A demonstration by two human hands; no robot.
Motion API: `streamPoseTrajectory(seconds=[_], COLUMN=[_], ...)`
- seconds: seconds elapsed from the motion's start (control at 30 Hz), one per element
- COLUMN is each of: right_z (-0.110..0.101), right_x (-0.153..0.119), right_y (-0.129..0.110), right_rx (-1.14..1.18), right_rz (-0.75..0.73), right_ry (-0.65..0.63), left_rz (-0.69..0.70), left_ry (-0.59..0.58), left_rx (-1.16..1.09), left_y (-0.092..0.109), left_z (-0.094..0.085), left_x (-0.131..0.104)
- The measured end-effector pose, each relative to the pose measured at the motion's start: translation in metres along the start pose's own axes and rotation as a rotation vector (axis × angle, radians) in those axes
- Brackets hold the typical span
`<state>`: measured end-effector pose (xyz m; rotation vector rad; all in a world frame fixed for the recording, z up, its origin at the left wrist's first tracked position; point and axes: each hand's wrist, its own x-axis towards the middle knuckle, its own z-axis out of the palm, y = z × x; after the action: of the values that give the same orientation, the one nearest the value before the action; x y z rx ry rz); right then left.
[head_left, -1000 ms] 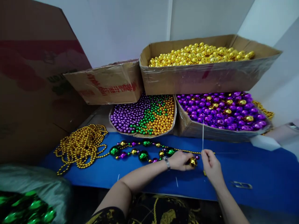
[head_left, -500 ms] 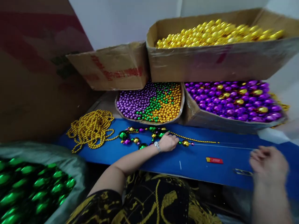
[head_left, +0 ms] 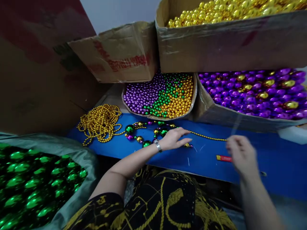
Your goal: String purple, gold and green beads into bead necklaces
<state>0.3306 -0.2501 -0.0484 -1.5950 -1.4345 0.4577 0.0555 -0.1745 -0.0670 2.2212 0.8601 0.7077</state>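
My left hand (head_left: 176,138), with a metal watch at the wrist, lies over a strand of mixed beads (head_left: 139,138) in green, gold and purple. Its thumb and forefinger are spread apart. Some beads are hidden under the palm, and the strand's end shows past the thumb. My right hand (head_left: 241,153) is blurred, its fingers curled together near the end of a thin gold bead chain (head_left: 208,137). A pale streak rises above these fingers; what they hold is unclear. Short pieces of white thread (head_left: 188,161) lie on the blue tabletop (head_left: 203,166).
A heap of gold bead chain (head_left: 100,123) lies at the left. Behind are boxes of small mixed beads (head_left: 158,95), purple beads (head_left: 249,92) and gold beads (head_left: 230,11). A sack of green beads (head_left: 33,185) stands front left. A red-and-yellow packet (head_left: 224,158) lies beside my right hand.
My right hand has moved left from the far right, and the thread stretched toward it no longer shows taut. My left hand's fingers have opened out. The view has shifted slightly.
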Motion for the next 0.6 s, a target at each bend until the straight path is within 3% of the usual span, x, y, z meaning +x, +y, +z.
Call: streamPoseTrajectory(seconds=[0.1, 0.2, 0.3, 0.43, 0.53, 0.6], right_z=[0.042, 0.064, 0.059, 0.028, 0.024, 0.035], right_x=[-0.022, -0.032, -0.027, -0.006, 0.001, -0.004], right_y=[-0.022, -0.026, -0.011, 0.023, 0.028, 0.015], right_rx=[-0.076, -0.086, -0.112, -0.250, -0.501, -0.496], right_rz=[-0.172, -0.315, -0.306, -0.161, -0.303, -0.444], right_ry=[-0.368, -0.442, -0.362, -0.072, 0.017, -0.033], left_rz=[-0.105, -0.216, -0.294, -0.345, -0.365, -0.353], left_ry=[0.125, 0.157, 0.229, 0.288, 0.288, 0.285], left_rx=[-0.438, -0.738, -0.860, -0.895, -0.895, -0.889], left_y=[0.022, 0.032, 0.031, 0.025, 0.025, 0.028], left_z=[0.004, 0.016, 0.019, 0.011, 0.010, 0.016], left_x=[0.008, 0.011, 0.009, 0.005, 0.006, 0.009])
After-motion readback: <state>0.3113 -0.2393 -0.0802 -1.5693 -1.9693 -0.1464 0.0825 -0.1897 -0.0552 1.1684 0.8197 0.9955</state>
